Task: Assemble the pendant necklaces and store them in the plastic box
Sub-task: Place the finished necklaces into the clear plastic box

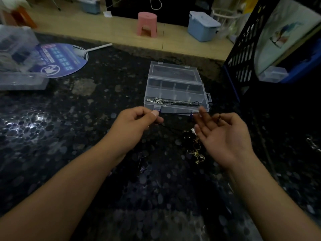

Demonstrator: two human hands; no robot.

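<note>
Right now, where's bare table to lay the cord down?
Bare table left of the plastic box, between it and the round fan. Also near edge, below both forearms. Crowded right of centre: gold pendants lie under the right hand.

Both forearms are extended forward, bare. The left hand (137, 121) is held knuckles-up, thumb and forefinger pinched together. The right hand (224, 134) is turned palm-up, fingers loosely spread and slightly curled.
</note>
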